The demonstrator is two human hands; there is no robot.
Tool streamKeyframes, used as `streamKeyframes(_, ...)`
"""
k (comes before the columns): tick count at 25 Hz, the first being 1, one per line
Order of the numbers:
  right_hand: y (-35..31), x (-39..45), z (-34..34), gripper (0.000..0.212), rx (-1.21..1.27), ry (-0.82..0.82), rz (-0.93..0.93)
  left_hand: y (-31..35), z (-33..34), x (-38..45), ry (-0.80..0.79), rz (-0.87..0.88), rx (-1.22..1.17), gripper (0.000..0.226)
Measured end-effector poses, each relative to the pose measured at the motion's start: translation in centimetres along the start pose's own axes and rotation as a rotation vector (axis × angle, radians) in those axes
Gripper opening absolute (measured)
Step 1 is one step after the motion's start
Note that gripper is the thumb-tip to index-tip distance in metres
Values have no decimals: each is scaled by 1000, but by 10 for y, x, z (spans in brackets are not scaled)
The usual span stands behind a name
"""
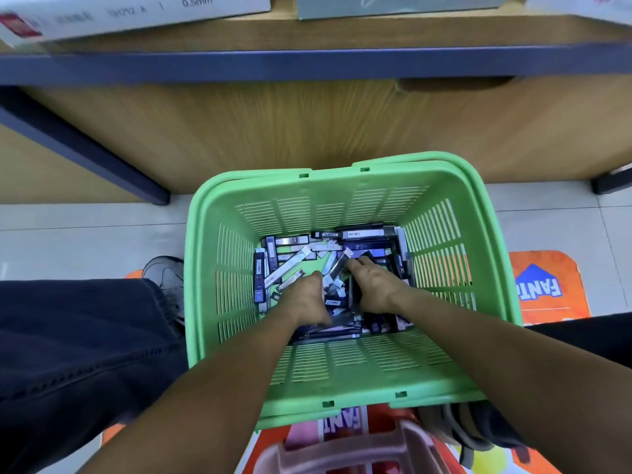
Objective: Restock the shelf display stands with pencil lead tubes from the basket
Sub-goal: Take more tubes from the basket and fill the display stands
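A green slotted plastic basket (pixel 444 241) stands on the floor in front of me. Its bottom is covered with several dark pencil lead tubes (pixel 290 265) with white labels, lying in a loose heap. Both my arms reach down into it. My left hand (pixel 304 299) rests on the heap with its fingers curled over some tubes. My right hand (pixel 374 285) is closed around a small bundle of tubes, with one tube (pixel 338 265) pinched at its fingertips. The display stands are out of view.
A wooden shelf unit with a dark blue edge (pixel 307 63) rises just behind the basket, with white boxes (pixel 136 15) on top. An orange floor sticker (pixel 547 285) lies under the basket. My dark trouser leg (pixel 78 336) and grey shoe (pixel 164 271) are at left. A pink stool (pixel 342 453) stands below.
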State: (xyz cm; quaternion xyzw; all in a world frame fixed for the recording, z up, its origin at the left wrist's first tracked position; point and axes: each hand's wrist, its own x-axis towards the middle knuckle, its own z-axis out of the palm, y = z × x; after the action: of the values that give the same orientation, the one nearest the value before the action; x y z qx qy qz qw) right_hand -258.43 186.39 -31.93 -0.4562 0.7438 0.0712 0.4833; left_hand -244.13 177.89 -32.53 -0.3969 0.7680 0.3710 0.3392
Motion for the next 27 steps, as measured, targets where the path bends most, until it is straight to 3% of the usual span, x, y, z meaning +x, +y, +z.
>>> streamKeyframes(5,12,-7,-24,58,150,26,-30,-3,-12,-1,-11,-9,-165,52)
streamKeyframes(8,20,-8,-35,53,225,110,33,-3,-25,-3,11,-6,-272,70)
streamKeyframes(12,21,-10,-45,65,207,346,102,2,-46,-7,76,57,-456,52)
streamKeyframes(14,14,-11,-50,71,519,419,98,5,-52,-12,74,77,-543,47)
streamKeyframes(16,5,-14,-54,70,1025,363,51,8,-52,-18,63,91,-559,39)
streamKeyframes(18,-6,-18,-54,56,1359,272,16,11,-51,-21,40,102,-552,39)
streamKeyframes(24,-8,-11,-53,19,1429,323,19,12,-47,-19,46,129,-658,25)
streamKeyframes(27,2,-9,-54,13,1449,410,40,9,-51,-18,86,109,-695,28)
